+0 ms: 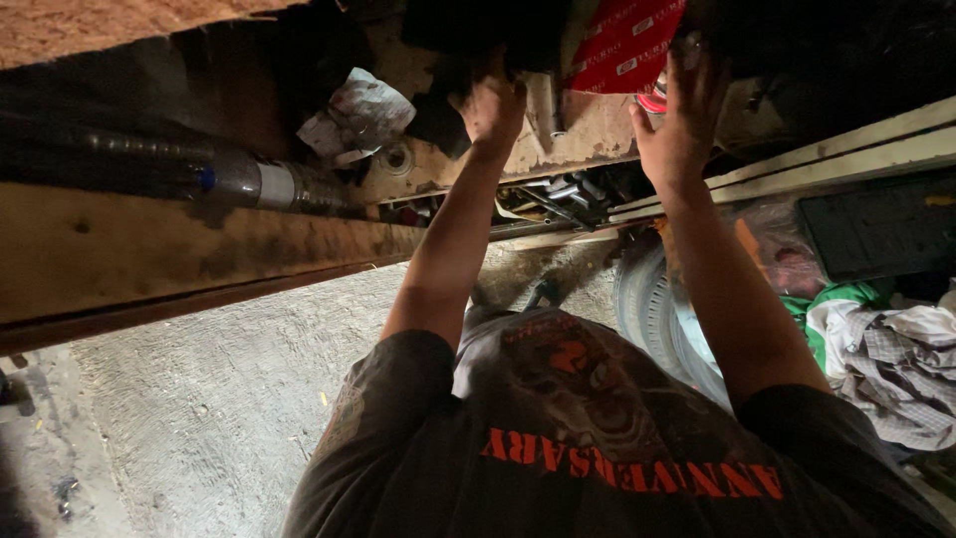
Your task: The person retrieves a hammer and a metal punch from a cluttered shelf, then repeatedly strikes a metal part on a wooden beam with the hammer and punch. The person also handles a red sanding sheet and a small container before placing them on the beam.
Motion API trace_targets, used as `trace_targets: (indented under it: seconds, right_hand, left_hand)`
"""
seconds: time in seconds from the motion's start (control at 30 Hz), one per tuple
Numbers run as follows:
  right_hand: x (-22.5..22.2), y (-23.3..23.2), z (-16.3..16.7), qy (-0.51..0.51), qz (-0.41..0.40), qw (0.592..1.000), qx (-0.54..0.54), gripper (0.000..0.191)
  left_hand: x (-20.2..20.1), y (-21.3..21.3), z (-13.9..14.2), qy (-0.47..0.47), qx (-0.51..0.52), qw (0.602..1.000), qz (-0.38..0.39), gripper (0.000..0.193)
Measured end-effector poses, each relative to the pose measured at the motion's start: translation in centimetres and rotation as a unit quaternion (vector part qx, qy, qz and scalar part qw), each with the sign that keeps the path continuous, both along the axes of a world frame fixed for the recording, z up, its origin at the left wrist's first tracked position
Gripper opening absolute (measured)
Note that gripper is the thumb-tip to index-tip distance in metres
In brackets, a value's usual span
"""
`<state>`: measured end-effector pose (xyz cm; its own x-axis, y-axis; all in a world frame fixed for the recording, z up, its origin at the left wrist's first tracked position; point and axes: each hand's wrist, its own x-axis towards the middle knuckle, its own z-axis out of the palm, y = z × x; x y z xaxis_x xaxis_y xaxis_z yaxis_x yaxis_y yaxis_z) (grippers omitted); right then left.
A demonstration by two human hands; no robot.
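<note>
Both of my arms reach up to the grimy underside of a vehicle (578,134). My left hand (493,108) is curled against a rusty metal plate at the edge of a dark recess, and its fingertips are lost in shadow. My right hand (679,115) is raised with fingers spread against a red cardboard box (625,42). Beside the thumb sits a small red and white round part (652,100). My dark printed shirt (597,438) fills the bottom of the view.
A ribbed metal pipe with a silver sleeve (249,184) runs along the left above a long dirty beam (149,254). A crumpled pale rag (358,112) is tucked near the left hand. A tyre (645,299), a heap of cloths (891,354) and a rough concrete floor (199,408) also show.
</note>
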<state>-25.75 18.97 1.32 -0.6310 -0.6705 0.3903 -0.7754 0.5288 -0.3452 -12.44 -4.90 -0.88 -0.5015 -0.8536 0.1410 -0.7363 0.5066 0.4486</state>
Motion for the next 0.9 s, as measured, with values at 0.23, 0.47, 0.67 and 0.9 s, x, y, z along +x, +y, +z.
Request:
trace_targets:
  seconds: [0.23, 0.47, 0.67, 0.9]
  right_hand:
    - [-0.7, -0.5, -0.1, 0.04, -0.006, 0.999, -0.009, 0.09]
    - [-0.9, -1.0, 0.7, 0.091, -0.016, 0.995, -0.048, 0.07]
    - [-1.1, -1.6, 1.2, 0.042, 0.023, 0.99, -0.133, 0.066]
    - [-1.1, -2.3, 2.1, 0.138, 0.024, 0.97, -0.199, 0.06]
  left_hand:
    - [1.1, 0.7, 0.8, 0.072, 0.026, 0.997, -0.024, 0.05]
    - [1.8, 1.5, -0.6, 0.132, 0.037, 0.988, -0.068, 0.039]
    - [2.7, 1.5, -1.2, 0.038, -0.078, 0.993, -0.077, 0.051]
    - [4.6, 1.6, -0.4, 0.022, -0.097, 0.995, -0.033, 0.042]
